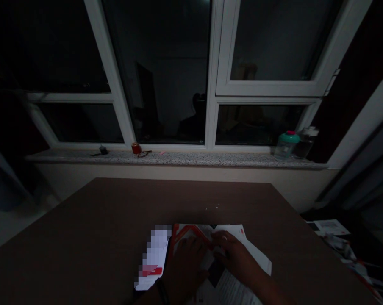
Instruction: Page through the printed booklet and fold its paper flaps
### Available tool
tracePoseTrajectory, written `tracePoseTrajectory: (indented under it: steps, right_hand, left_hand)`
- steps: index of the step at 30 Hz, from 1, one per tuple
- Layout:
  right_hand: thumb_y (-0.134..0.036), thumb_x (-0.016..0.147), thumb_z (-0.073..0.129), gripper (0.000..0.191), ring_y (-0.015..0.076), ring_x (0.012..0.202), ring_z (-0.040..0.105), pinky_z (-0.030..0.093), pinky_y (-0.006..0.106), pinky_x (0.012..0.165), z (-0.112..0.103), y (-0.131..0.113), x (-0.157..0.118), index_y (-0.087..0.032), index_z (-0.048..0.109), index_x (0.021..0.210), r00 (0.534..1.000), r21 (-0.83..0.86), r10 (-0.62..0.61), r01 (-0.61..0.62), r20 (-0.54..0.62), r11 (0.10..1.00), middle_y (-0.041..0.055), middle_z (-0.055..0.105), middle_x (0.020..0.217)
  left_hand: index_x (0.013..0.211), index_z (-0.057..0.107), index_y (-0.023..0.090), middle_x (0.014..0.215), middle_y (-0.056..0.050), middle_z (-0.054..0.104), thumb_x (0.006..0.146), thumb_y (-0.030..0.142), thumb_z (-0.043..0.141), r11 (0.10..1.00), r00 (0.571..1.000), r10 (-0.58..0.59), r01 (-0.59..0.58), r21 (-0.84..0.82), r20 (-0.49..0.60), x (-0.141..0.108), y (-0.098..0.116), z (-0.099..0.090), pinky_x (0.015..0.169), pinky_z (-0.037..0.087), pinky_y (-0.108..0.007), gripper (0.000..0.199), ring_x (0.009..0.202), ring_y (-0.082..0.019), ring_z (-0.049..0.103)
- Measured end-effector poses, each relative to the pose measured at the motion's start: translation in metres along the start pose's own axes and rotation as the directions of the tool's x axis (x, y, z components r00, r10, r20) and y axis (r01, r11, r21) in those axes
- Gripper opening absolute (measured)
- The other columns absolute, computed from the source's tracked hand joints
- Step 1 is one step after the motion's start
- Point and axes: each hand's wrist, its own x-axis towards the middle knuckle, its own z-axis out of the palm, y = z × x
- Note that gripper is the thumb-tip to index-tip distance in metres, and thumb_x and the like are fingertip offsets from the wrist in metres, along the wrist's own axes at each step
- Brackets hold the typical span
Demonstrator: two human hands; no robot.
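Printed paper sheets (239, 292) with red, white and dark areas lie on the brown table, below the middle of the view. My left hand (187, 264) rests palm down on their left part, fingers stretched out, a dark band at its wrist. On the right, my right hand (234, 254) wears a ring and has its fingers bent around a red-and-white part of the paper, which it seems to pinch. Dim light makes the exact grip hard to see. Just left of my left hand lies a phone (159, 250) with a bright screen, partly blurred out.
Small white bits lie on the brown table (121, 220) beyond the papers. The stone windowsill (185, 159) holds a small red item (136, 148), a dark small bottle (103, 149), a green-lidded jug (286, 146) and a clear bottle (306, 142). More papers (331, 227) lie low at right.
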Motion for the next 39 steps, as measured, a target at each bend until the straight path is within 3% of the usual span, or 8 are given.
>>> tracePoseTrajectory:
  steps: [5, 17, 25, 39]
  right_hand:
    - [-0.012, 0.081, 0.059, 0.035, 0.0222, 0.121, 0.053, 0.042, 0.037, 0.105, -0.002, -0.002, -0.003, -0.027, 0.066, 0.113, 1.0, 0.009, 0.006, -0.006, 0.012, 1.0, 0.0069, 0.058, 0.129]
    - [-0.012, 0.082, 0.059, 0.037, 0.0217, 0.117, 0.055, 0.043, 0.037, 0.102, 0.001, 0.001, -0.004, -0.029, 0.067, 0.114, 1.0, 0.001, 0.001, -0.001, 0.007, 1.0, 0.006, 0.06, 0.125]
    - [-0.012, 0.077, 0.067, 0.034, 0.0207, 0.109, 0.058, 0.046, 0.033, 0.094, 0.006, 0.001, -0.006, -0.026, 0.068, 0.109, 0.996, 0.075, 0.01, -0.003, -0.092, 0.997, 0.0056, 0.063, 0.116]
    - [-0.008, 0.079, 0.065, 0.035, 0.0212, 0.11, 0.057, 0.043, 0.036, 0.099, 0.003, -0.001, -0.001, -0.027, 0.07, 0.108, 0.997, 0.063, -0.065, 0.068, -0.047, 0.996, 0.0054, 0.065, 0.113]
  left_hand:
    - [0.135, 0.045, 0.028, 0.137, -0.006, 0.052, 0.082, 0.029, 0.067, 0.999, 0.999, 0.024, -0.025, -0.022, -0.037, -0.002, 0.003, -0.012, 0.106, 0.032, -0.054, 0.058, 0.124, -0.033, 0.044]
    - [0.136, 0.043, 0.03, 0.135, -0.004, 0.052, 0.083, 0.023, 0.065, 0.997, 0.992, 0.075, -0.078, -0.022, -0.099, -0.005, -0.003, -0.002, 0.104, 0.033, -0.051, 0.058, 0.122, -0.031, 0.045]
    - [0.13, 0.049, 0.03, 0.13, -0.003, 0.055, 0.084, 0.027, 0.068, 0.995, 0.988, 0.089, -0.093, -0.03, -0.124, -0.005, 0.0, -0.005, 0.105, 0.033, -0.048, 0.05, 0.121, -0.029, 0.046]
    - [0.13, 0.047, 0.026, 0.126, -0.005, 0.056, 0.087, 0.026, 0.063, 0.994, 0.987, 0.104, -0.101, 0.031, -0.125, -0.008, 0.0, -0.005, 0.1, 0.036, -0.049, 0.046, 0.117, -0.029, 0.048]
